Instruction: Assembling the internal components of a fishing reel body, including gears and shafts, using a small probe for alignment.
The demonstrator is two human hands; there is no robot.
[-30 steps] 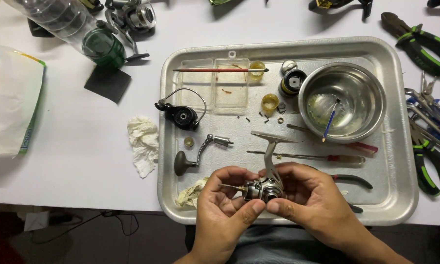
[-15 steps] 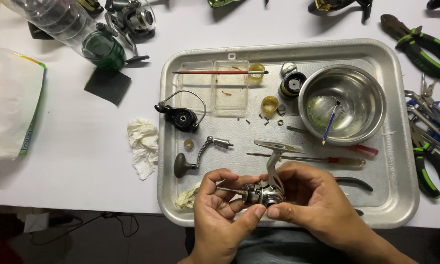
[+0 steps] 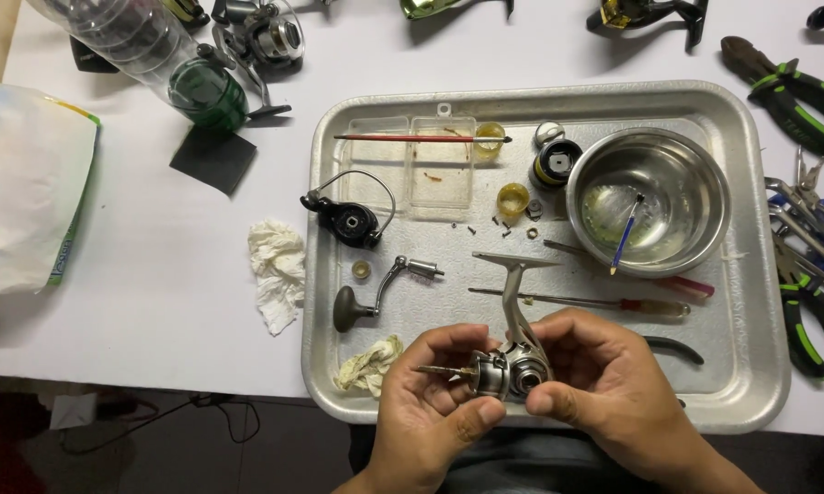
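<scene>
Hands grip a silver metal fishing reel body point(image 3: 513, 366) over the near edge of the dented aluminium tray point(image 3: 750, 384). Left hand point(image 3: 435, 402) pinches its shaft side, right hand point(image 3: 595, 384) wraps the housing

Two bare hands point(image 3: 522, 402), no gloves, rings or watch, short trimmed nails, forearms without sleeves

Lower part of the reel body point(image 3: 513, 370) hidden behind the fingers point(image 3: 558, 398), bottle point(image 3: 142, 50) cut off at the top left, pliers point(image 3: 801, 87) and tools point(image 3: 819, 274) cut off at the right edge, tiny screws point(image 3: 501, 222) too small to tell
</scene>
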